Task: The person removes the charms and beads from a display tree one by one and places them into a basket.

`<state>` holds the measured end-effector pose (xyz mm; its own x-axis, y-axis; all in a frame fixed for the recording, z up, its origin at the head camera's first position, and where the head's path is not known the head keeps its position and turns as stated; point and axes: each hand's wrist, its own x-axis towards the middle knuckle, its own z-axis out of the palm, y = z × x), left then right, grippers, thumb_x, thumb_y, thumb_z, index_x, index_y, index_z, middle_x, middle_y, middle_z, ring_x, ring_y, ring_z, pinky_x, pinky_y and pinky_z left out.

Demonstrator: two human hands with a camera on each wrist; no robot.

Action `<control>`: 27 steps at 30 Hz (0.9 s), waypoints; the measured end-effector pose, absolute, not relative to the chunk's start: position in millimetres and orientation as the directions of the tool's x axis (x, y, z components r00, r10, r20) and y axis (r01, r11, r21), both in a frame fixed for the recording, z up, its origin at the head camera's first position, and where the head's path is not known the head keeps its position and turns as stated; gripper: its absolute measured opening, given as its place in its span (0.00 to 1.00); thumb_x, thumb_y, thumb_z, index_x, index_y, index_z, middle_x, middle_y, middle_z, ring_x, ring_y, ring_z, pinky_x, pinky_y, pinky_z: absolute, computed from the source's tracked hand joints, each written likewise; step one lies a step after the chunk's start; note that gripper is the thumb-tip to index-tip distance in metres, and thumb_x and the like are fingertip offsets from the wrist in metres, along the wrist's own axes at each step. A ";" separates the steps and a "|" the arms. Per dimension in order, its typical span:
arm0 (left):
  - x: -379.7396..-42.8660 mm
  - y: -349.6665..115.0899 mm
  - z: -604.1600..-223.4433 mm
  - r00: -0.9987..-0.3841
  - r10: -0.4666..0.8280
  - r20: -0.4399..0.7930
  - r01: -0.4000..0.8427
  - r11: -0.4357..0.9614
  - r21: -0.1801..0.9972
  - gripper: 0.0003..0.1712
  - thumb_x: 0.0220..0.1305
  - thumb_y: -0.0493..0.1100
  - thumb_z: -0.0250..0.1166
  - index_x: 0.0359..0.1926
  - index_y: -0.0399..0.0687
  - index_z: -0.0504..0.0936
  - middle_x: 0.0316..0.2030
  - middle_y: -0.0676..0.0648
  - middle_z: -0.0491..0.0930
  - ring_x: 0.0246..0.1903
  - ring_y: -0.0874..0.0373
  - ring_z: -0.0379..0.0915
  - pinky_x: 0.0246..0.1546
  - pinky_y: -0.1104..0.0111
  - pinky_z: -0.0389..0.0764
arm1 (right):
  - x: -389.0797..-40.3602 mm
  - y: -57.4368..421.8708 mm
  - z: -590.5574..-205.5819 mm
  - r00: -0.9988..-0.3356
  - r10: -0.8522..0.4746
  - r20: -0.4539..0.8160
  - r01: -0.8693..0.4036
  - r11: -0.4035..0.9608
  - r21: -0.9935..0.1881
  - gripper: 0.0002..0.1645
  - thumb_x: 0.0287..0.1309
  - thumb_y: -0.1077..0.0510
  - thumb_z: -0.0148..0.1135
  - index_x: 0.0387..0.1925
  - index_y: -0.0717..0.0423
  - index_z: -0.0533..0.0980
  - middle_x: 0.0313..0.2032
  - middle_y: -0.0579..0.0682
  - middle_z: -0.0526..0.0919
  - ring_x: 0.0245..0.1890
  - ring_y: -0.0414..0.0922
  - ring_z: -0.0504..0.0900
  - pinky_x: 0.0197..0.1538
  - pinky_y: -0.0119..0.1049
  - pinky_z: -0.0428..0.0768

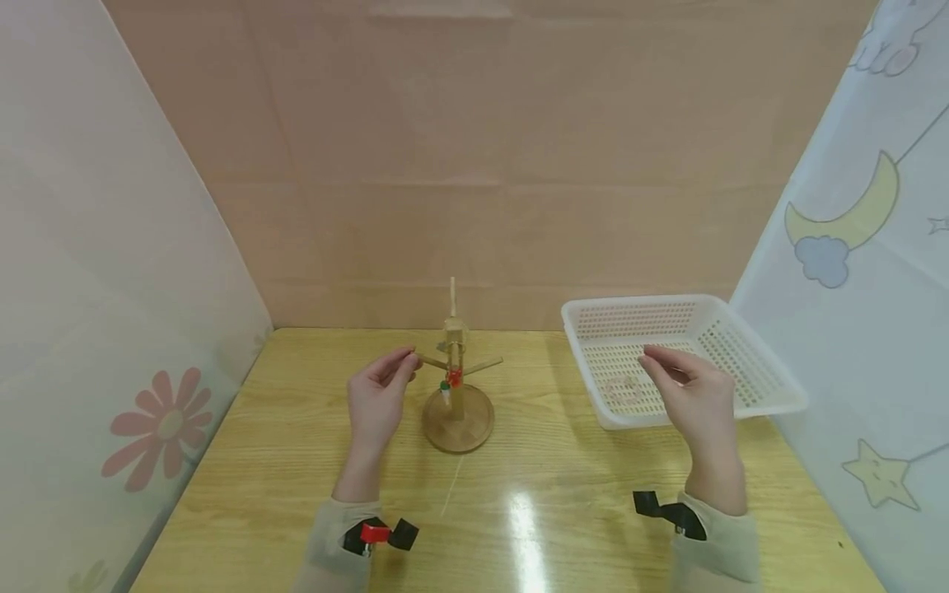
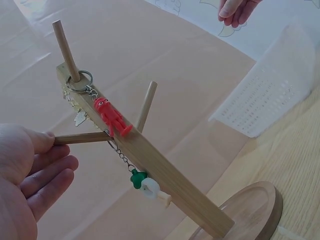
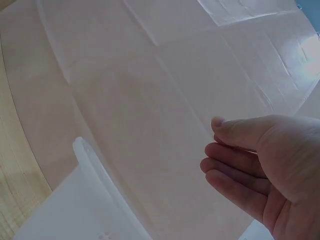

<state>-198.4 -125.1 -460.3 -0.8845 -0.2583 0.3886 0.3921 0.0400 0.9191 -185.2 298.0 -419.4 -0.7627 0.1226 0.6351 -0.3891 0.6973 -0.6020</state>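
My left hand (image 1: 376, 399) pinches the tip of a wooden peg (image 2: 82, 138) on the wooden stand (image 2: 165, 177) between thumb and index finger. A red figure keychain (image 2: 112, 117) hangs by its ring from the upper peg. On the pinched peg, near the post, hangs a keychain with a green and white charm (image 2: 145, 182). A chain with small charms (image 2: 78, 115) shows partly behind the post. Above the white basket (image 1: 767, 403), my right hand (image 1: 693, 395) has thumb and fingers loosely bent together, with nothing seen between them.
A pale beaded loop (image 1: 624, 389) lies in the basket, right of the stand. The stand's round base (image 1: 460, 441) sits on the wooden table (image 1: 274, 461). Cloth with printed shapes covers both sides, and a plain brown sheet (image 1: 504, 165) closes the back.
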 end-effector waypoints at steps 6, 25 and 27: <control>-197.5 -126.0 -459.3 -0.888 -0.253 0.384 0.388 0.036 0.921 0.10 0.72 0.36 0.72 0.50 0.35 0.90 0.42 0.35 0.91 0.42 0.42 0.90 0.44 0.66 0.92 | -183.2 286.4 -415.6 -0.744 0.078 0.664 -0.467 0.649 -0.600 0.10 0.60 0.70 0.78 0.44 0.64 0.90 0.42 0.59 0.92 0.42 0.19 0.83 0.47 0.14 0.81; -197.3 -127.1 -460.7 -0.894 -0.249 0.372 0.377 0.029 0.926 0.10 0.74 0.38 0.71 0.51 0.36 0.90 0.43 0.35 0.90 0.41 0.56 0.90 0.45 0.68 0.91 | -181.4 256.6 -404.9 -0.791 0.086 0.605 -0.486 0.513 -0.708 0.12 0.60 0.70 0.78 0.46 0.62 0.90 0.44 0.60 0.92 0.41 0.24 0.86 0.45 0.17 0.84; -197.8 -126.8 -461.6 -0.894 -0.248 0.373 0.379 0.027 0.925 0.11 0.74 0.37 0.71 0.51 0.36 0.90 0.43 0.35 0.90 0.41 0.54 0.90 0.45 0.68 0.91 | -181.5 251.9 -403.6 -0.812 0.098 0.575 -0.468 0.478 -0.743 0.12 0.61 0.68 0.78 0.47 0.61 0.90 0.45 0.59 0.92 0.40 0.26 0.87 0.45 0.18 0.85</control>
<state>-197.8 -126.8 -461.6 -0.8940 -0.2479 0.3733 0.3788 0.0271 0.9251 -181.5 251.9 -403.6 -0.8125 0.0979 0.5747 -0.4680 0.4785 -0.7430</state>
